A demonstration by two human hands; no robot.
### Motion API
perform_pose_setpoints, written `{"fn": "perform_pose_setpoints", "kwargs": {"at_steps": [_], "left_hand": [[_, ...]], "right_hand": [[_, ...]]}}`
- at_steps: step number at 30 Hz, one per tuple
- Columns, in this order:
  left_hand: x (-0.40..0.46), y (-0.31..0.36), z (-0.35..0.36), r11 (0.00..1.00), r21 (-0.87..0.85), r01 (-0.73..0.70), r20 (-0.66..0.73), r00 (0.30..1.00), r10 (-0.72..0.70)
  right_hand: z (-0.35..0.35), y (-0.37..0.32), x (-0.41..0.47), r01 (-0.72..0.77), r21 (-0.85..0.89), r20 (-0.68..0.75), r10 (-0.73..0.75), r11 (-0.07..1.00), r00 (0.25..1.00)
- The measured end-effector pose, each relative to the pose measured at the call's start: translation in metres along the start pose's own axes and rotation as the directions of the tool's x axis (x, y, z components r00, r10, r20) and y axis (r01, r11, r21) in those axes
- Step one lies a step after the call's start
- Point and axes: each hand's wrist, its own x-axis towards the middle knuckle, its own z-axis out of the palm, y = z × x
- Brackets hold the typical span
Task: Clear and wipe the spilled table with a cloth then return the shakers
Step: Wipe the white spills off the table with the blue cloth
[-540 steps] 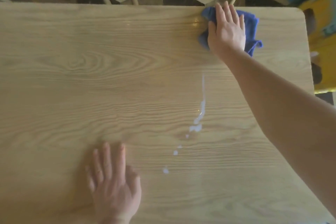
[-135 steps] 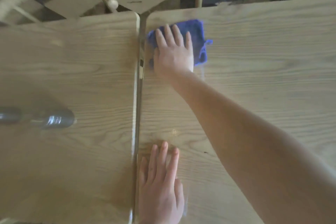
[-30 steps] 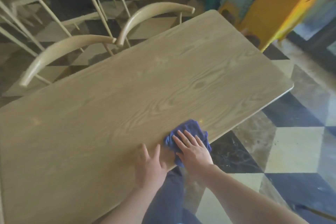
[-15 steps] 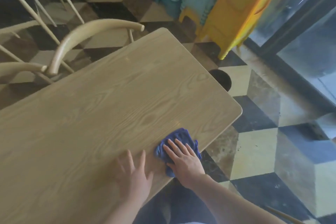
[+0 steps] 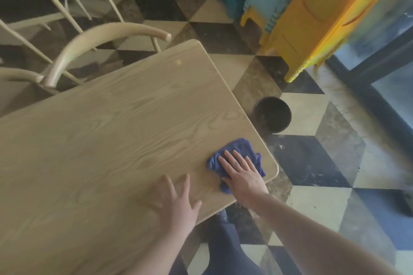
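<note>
Two bare hands rest on one pale wooden table (image 5: 111, 140) seen from above. Right hand (image 5: 242, 174) lies flat, palm down, fingers spread a little, pressing on one blue cloth (image 5: 232, 154); it is not gripping the cloth, only covering much of it. Left hand (image 5: 176, 203) lies just beside it at about 8 o'clock, palm flat on bare wood, fingers fanned wide, holding nothing. Its outline is smeared by blur, so the fingertips are hard to make out.

That crumpled cloth sits at the table's near right corner, at about 4 o'clock in the view, close to the rounded edge. Part of it is hidden under the right hand. Both forearms run off the bottom edge of the view.

No shakers show anywhere in the view, and the wood around the cloth looks dry, though glare makes that uncertain.

At 10 o'clock, beyond the table's far side, two curved chair backs (image 5: 96, 44) show; one is cut off by the left edge. At 3 o'clock on the chequered floor (image 5: 312, 196) stands one dark round bin (image 5: 272, 116), partly hidden by the table edge. At 1 o'clock stand stacked plastic stools (image 5: 330, 13), yellow ones and blue ones behind, too blurred to count. Dark trousers (image 5: 225, 250) show at 6 o'clock between the arms.
</note>
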Motion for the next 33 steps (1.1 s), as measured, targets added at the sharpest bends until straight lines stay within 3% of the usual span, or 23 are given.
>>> {"fn": "perform_pose_setpoints", "kwargs": {"at_steps": [15, 22, 25, 29, 33], "left_hand": [[0.007, 0.026, 0.007, 0.998, -0.006, 0.07, 0.021, 0.997, -0.07], [-0.011, 0.012, 0.01, 0.996, -0.087, 0.017, 0.001, 1.0, -0.017], [-0.033, -0.007, 0.012, 0.971, -0.21, 0.113, 0.012, 0.994, -0.113], [-0.069, -0.053, 0.019, 0.926, -0.257, 0.277, 0.084, 0.961, -0.264], [-0.122, -0.119, 0.048, 0.804, -0.388, 0.451, 0.205, 0.893, -0.401]], "right_hand": [[-0.024, 0.048, 0.003, 0.04, 0.025, 0.023, -0.041, 0.999, 0.999], [-0.035, 0.012, 0.003, -0.097, 0.111, 0.012, 0.097, 0.989, 0.995], [-0.045, -0.019, -0.005, 0.051, 0.172, -0.104, -0.033, 0.984, 0.994], [-0.043, -0.081, -0.025, 0.153, 0.296, 0.159, -0.207, 0.943, 0.965], [-0.021, -0.138, -0.045, 0.282, 0.185, 0.431, -0.336, 0.941, 0.838]]}}
